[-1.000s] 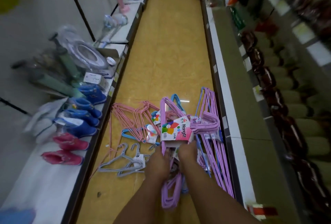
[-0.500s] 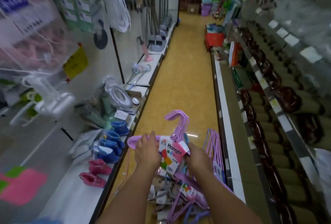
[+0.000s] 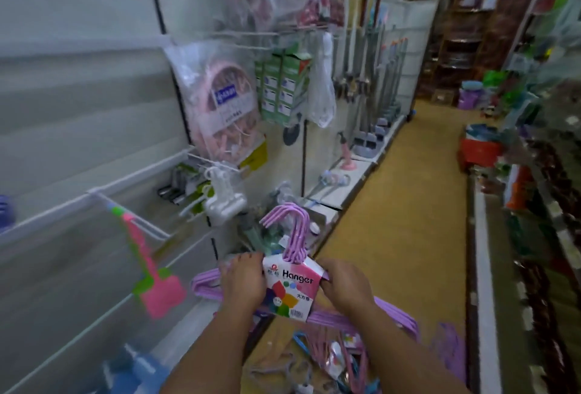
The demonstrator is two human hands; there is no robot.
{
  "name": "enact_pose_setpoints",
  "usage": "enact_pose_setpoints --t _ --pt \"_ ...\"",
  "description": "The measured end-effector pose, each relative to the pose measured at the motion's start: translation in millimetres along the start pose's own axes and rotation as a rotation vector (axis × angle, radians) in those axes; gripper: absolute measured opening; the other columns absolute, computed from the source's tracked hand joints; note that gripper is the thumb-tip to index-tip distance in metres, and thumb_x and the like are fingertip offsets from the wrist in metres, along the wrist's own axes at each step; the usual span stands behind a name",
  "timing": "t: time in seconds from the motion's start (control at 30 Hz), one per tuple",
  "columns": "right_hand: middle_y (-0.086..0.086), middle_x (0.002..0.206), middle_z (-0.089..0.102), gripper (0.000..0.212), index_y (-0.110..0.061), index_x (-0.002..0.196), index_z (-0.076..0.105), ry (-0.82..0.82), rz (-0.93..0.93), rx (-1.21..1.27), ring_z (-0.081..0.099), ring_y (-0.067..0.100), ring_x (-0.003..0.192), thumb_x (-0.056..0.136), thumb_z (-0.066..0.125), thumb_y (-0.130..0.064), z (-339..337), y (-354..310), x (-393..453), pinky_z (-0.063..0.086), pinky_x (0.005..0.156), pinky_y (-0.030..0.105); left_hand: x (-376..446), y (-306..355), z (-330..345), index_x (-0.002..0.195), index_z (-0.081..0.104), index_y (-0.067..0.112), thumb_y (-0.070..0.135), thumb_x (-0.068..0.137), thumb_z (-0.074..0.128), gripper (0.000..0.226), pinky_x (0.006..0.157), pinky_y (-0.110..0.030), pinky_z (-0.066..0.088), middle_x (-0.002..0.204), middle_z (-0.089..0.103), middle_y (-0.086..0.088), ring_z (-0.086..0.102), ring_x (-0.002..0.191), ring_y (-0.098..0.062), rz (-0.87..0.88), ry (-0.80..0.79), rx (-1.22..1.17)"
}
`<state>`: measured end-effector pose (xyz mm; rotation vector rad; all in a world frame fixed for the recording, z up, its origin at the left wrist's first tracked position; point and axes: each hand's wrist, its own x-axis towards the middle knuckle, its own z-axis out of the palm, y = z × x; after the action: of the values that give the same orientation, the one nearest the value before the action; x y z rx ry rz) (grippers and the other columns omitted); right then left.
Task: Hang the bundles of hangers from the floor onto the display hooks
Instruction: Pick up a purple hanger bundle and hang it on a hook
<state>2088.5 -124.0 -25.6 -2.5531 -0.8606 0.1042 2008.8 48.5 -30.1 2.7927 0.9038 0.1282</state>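
Gripping a bundle of purple hangers point(image 3: 298, 236) with both hands, we hold it upright at chest height: left hand point(image 3: 242, 283) curled round its left shoulder, right hand point(image 3: 345, 286) pinching beside the "Hanger" label point(image 3: 290, 291). More hangers point(image 3: 330, 359) lie on the floor below. A white display hook point(image 3: 135, 220) juts from the wall left of us.

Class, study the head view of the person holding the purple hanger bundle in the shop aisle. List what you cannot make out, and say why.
- Head view: the left hand covers part of the purple hanger bundle; its hanger count is unclear.
- Small print under "Hanger" on the label is too small.
- The hangers on the floor are blurred and cut off by the bottom edge.
- The display hook is motion-blurred.
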Motion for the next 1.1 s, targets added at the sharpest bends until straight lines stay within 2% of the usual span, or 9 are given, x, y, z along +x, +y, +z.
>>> enact_pose_setpoints --t 0.1,0.2,0.37,0.47,0.63,0.77,0.83,1.0,1.1 --pt "0.002 0.111 0.067 0.03 -0.029 0.115 0.059 -0.024 -0.131 -0.042 0.06 0.027 0.104 0.088 0.051 -0.019 -2.1 -27.5 3.0 0.041 0.068 0.031 -21.7 -24.7 -17.2 0.109 0.059 0.026 0.018 0.089 0.043 0.027 0.101 -0.04 0.033 0.112 0.066 -0.001 0.057 0.109 -0.024 -0.066 0.033 -0.058" --pt "0.003 0.113 0.065 0.027 -0.024 0.114 0.057 -0.015 -0.217 -0.079 0.059 0.026 0.106 0.088 0.05 -0.02 -0.4 -54.8 3.3 0.044 0.072 0.03 -47.7 -47.2 -29.0 0.103 0.057 0.018 0.019 0.092 0.044 0.018 0.082 -0.033 0.043 0.106 0.066 -0.005 0.06 0.1 -0.027 -0.093 0.116 -0.098" --pt "0.003 0.103 0.068 0.017 -0.021 0.099 0.06 0.131 -0.299 -0.124 0.062 0.026 0.1 0.086 0.054 -0.03 12.1 -107.3 -16.7 0.043 0.079 0.032 -93.8 -87.8 -42.7 0.107 0.052 0.019 0.013 0.092 0.04 0.02 0.082 -0.035 0.043 0.11 0.064 -0.006 0.059 0.104 -0.03 -0.351 0.212 -0.077" --pt "-0.001 0.103 0.068 0.019 -0.023 0.102 0.065 0.156 -0.381 -0.052 0.061 0.022 0.099 0.087 0.053 -0.026 23.0 -142.4 -31.8 0.041 0.083 0.029 -126.7 -115.2 -56.6 0.113 0.05 0.021 0.015 0.091 0.041 0.024 0.086 -0.036 0.042 0.112 0.063 -0.004 0.058 0.107 -0.029 -0.449 0.263 -0.026" --pt "0.0 0.093 0.067 0.013 -0.019 0.096 0.064 0.12 -0.608 0.019 0.062 0.024 0.088 0.084 0.06 -0.021 37.4 -200.8 -55.6 0.039 0.068 0.031 -178.1 -158.8 -92.2 0.106 0.052 0.024 0.023 0.09 0.045 0.017 0.093 -0.037 0.04 0.111 0.061 -0.001 0.057 0.107 -0.026 -0.573 0.316 -0.013" --pt "-0.004 0.054 0.056 0.035 -0.023 0.062 0.059 0.182 -0.798 -0.038 0.055 0.018 0.046 0.041 0.087 -0.019 38.9 -252.6 -81.8 0.029 0.043 0.023 -217.0 -195.1 -115.4 0.107 0.05 0.025 0.019 0.089 0.043 0.02 0.091 -0.036 0.04 0.112 0.059 -0.001 0.056 0.107 -0.026 -0.678 0.387 0.013" --pt "-0.004 0.049 0.053 0.037 -0.022 0.057 0.059 0.233 -0.799 0.001 0.053 0.017 0.042 0.034 0.087 -0.013 42.8 -283.6 -95.2 0.027 0.042 0.022 -237.4 -211.4 -128.7 0.109 0.051 0.024 0.014 0.09 0.041 0.025 0.089 -0.036 0.041 0.112 0.059 0.0 0.056 0.106 -0.026 -0.718 0.451 0.01" --pt "-0.003 0.059 0.062 0.028 -0.021 0.067 0.067 0.245 -0.77 0.097 0.061 0.024 0.056 0.048 0.08 -0.005 51.8 -363.9 -133.1 0.044 0.056 0.03 -288.4 -256.8 -171.7 0.104 0.053 0.024 0.014 0.091 0.042 0.019 0.084 -0.036 0.046 0.106 0.063 0.001 0.059 0.099 -0.023 -0.782 0.593 0.011" --pt "-0.006 0.09 0.068 0.024 -0.028 0.098 0.068 0.209 -0.75 0.154 0.062 0.02 0.089 0.08 0.06 -0.014 56.8 -410.6 -155.7 0.037 0.074 0.032 -318.9 -287.5 -203.7 0.104 0.055 0.025 0.018 0.092 0.047 0.016 0.085 -0.034 0.046 0.105 0.063 0.002 0.059 0.098 -0.021 -0.809 0.661 -0.009"
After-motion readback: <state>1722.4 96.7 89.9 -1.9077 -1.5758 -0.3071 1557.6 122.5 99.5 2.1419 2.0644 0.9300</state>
